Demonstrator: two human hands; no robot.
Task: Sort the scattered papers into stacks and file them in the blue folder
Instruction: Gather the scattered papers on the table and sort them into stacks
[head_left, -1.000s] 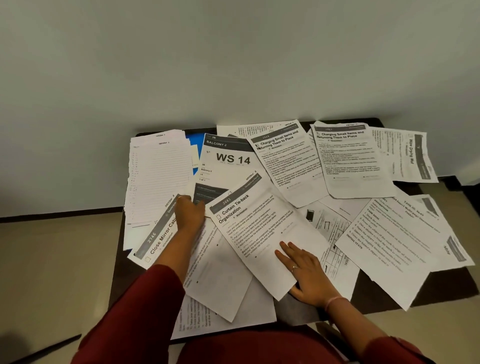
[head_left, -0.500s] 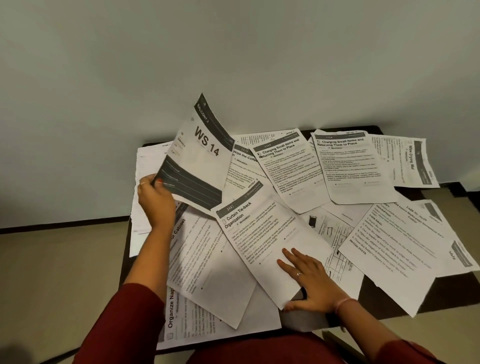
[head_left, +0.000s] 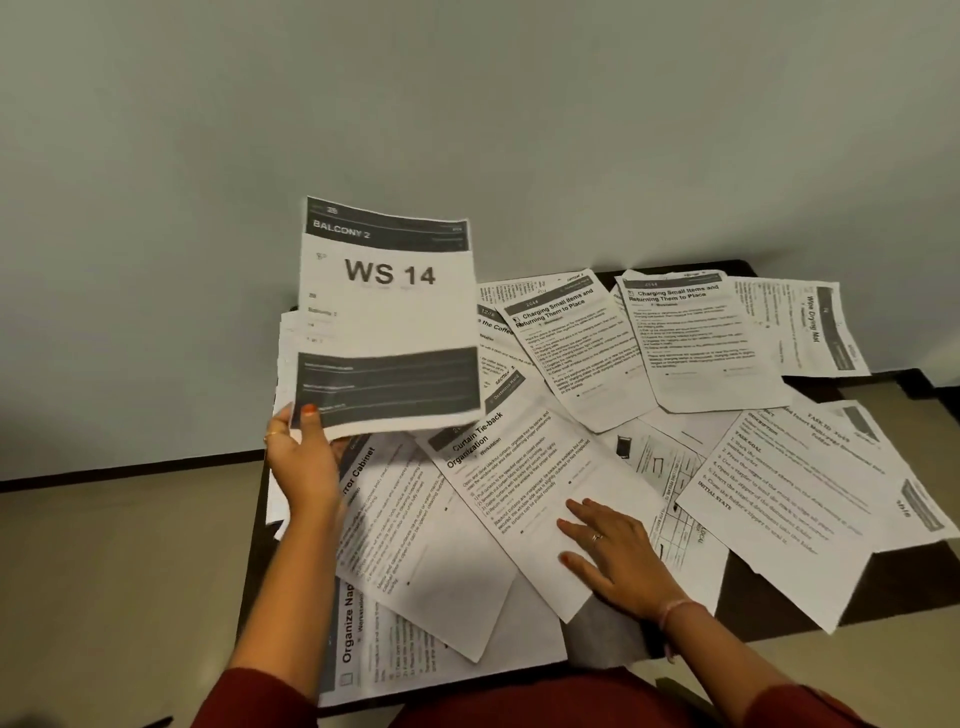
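Sorting step, early. Left hand (head_left: 304, 460) pinches the "WS 14" sheet (head_left: 387, 317) by its lower left corner, holding it upright above the table (head_left: 779, 592) at 10 o'clock. Right hand (head_left: 618, 556) lies flat, fingers spread, pressing the "Curtain Tie-back" sheet (head_left: 524, 493) at centre. Other papers (head_left: 701, 338) lie scattered from 12 to 3 o'clock. Blue folder not visible. Next, likely: set the lifted sheet where a stack can start, clear of the loose ones.

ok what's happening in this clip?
A person is sorting loose papers spread over a dark table. The left hand holds the WS 14 sheet up off the pile by its bottom corner. The right hand rests flat on the Curtain Tie-back sheet. No neat stacks are formed, and no blue folder shows.
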